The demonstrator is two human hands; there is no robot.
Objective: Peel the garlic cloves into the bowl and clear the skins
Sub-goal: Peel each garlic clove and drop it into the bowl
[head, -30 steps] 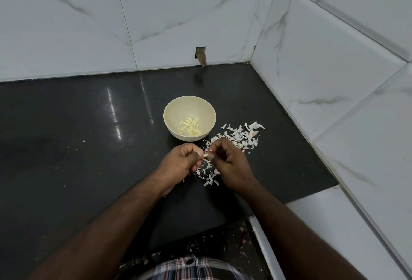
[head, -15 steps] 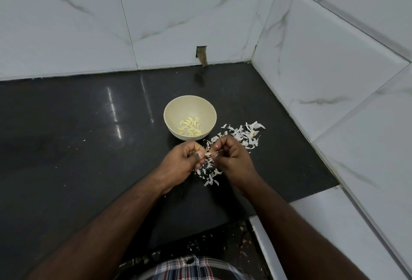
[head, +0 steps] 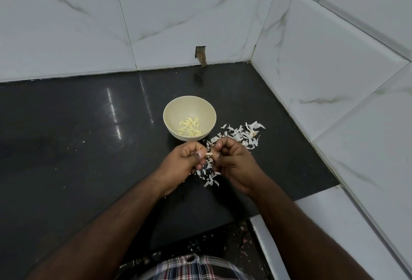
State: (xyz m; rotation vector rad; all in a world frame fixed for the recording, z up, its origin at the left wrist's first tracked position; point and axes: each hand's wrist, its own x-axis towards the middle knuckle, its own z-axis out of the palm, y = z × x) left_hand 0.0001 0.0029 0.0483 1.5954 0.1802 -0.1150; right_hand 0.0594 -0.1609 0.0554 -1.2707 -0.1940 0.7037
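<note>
Worktop (head: 66,145) at frame centre carries the bowl (head: 169,121) of peeled cloves and, lower right of it, scattered skins (head: 243,134), while a garlic clove (head: 209,153) is pinched between left hand (head: 182,163) and right hand (head: 234,163), best peeled low over the pile.

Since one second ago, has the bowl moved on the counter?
No. The bowl sits at the same spot below the notch in the wall tile, with the skins to its right as before.
</note>
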